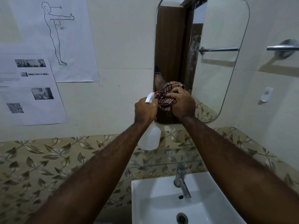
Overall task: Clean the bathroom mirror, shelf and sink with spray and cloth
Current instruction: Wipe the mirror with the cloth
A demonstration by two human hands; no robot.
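Fingers of right hand: curled over bunched brown-striped cloth, pressed to lower left of mirror. Left hand: clamped round neck of translucent white spray bottle, red-tipped nozzle at mirror's lower left edge. Below mirror: glass shelf, partly hidden by forearms; tap; white sink. Left of mirror: printed sheets. Right of mirror: towel rail.

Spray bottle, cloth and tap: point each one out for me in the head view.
Spray bottle (149,137), head view, on its translucent lower body.
Cloth (163,101), head view, on the striped fabric near its middle.
Tap (182,183), head view, on the metal spout's upper part.
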